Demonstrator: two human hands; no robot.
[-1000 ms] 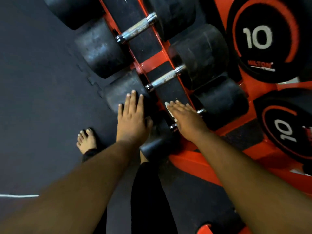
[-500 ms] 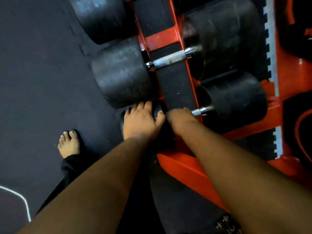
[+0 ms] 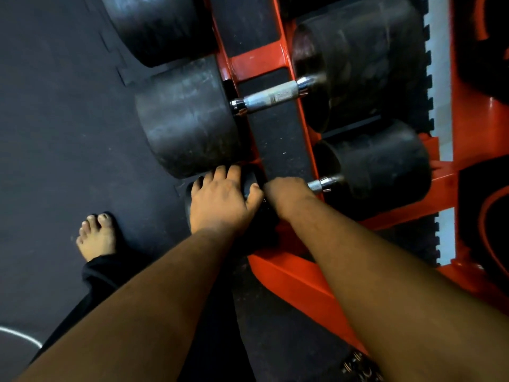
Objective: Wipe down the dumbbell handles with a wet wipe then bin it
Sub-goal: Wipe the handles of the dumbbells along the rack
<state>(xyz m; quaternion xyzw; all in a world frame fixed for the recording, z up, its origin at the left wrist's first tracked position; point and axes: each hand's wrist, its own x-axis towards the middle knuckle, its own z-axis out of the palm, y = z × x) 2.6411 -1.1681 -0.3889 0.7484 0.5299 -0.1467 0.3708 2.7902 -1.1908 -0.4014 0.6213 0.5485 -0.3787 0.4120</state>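
The dumbbell handle (image 3: 316,185), lowest on the red rack (image 3: 289,274), was gripped by your right hand (image 3: 286,195) with curled fingers (wipe hidden), while your left hand (image 3: 220,202) lay flat on its head, so it could roll.

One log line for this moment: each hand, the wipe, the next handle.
left hand: rests on near dumbbell head | right hand: grips near handle | wipe: hidden | next handle: untouched

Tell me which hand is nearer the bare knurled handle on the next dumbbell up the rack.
Right. The right hand grips the nearest dumbbell's handle, more directly below the knurled handle. The left hand rests on that dumbbell's near end weight, further left.
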